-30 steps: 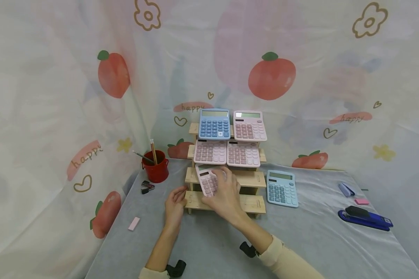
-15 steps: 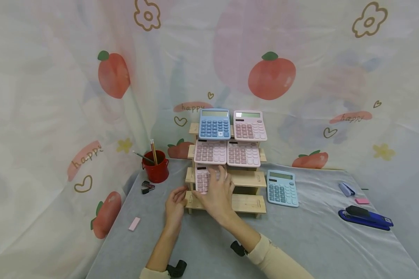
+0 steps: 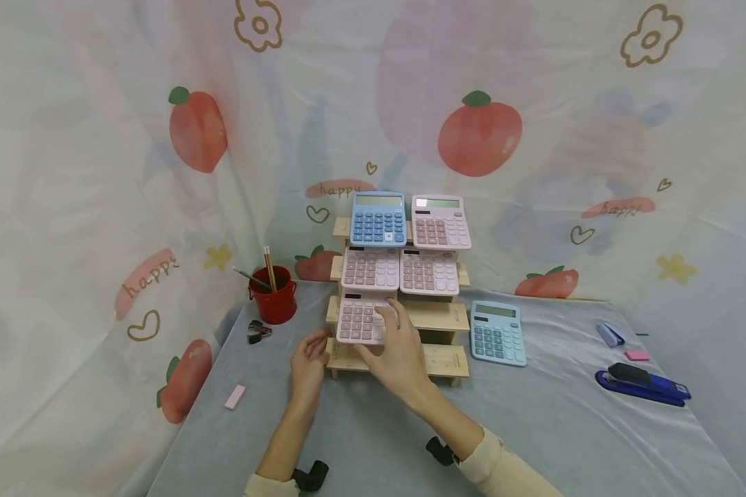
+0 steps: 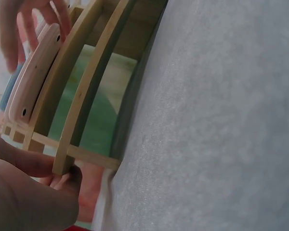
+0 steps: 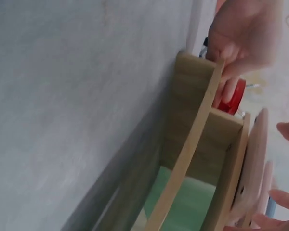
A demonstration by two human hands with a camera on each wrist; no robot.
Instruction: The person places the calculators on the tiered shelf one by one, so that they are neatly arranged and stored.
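A stepped wooden rack point(image 3: 438, 316) carries calculators. My left hand point(image 3: 307, 369) pinches the left end of its lowest shelf between thumb and finger, clearest in the left wrist view. A pink calculator point(image 3: 354, 321) leans straight on the left of the third tier. My right hand point(image 3: 400, 359) is at that calculator's right side, its fingertips touching the right part. The right thumb stands apart from the calculator's face in the right wrist view. Above sit two pink calculators point(image 3: 371, 268) side by side, and on top a blue calculator point(image 3: 378, 219) beside a pink one point(image 3: 440, 222).
A light blue calculator point(image 3: 497, 333) lies right of the rack. Farther right are a blue stapler point(image 3: 643, 384), a small stapler-like item point(image 3: 610, 335) and a pink eraser point(image 3: 637, 355). At left stand a red pencil bucket point(image 3: 273, 302), black clips point(image 3: 257, 332) and a pale pink eraser point(image 3: 235, 397).
The tilted pink calculator has been straightened and set against the left of the third tier. My right hand shifted left, then back right along it. The left hand keeps its hold on the rack.
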